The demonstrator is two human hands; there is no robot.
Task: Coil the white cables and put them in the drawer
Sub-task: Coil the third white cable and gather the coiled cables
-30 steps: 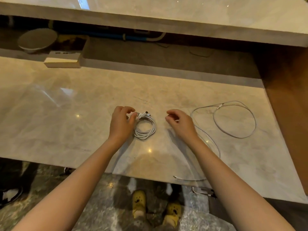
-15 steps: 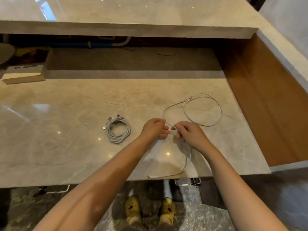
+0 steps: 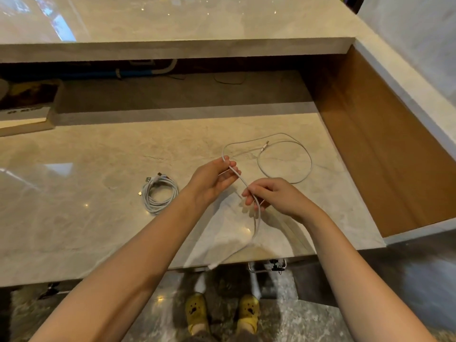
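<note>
A coiled white cable (image 3: 159,195) lies on the marble counter (image 3: 74,206), left of my hands. A second, loose white cable (image 3: 283,160) runs in a wide loop at the right, with one end hanging over the counter's front edge. My left hand (image 3: 213,178) pinches this loose cable near its upper bend. My right hand (image 3: 274,196) pinches the same cable a little lower, and both hands hold that stretch lifted above the counter. A metal drawer handle (image 3: 267,265) shows under the counter's front edge.
A raised marble shelf (image 3: 172,49) runs along the back above a dark recess. A wooden side panel (image 3: 370,144) closes the right. A beige box (image 3: 27,117) sits at the far left. My feet in yellow shoes (image 3: 222,312) stand on the floor below.
My left hand let go of the coiled cable and moved right to the loose one. Both hands now pinch the loose cable and have lifted it higher.
</note>
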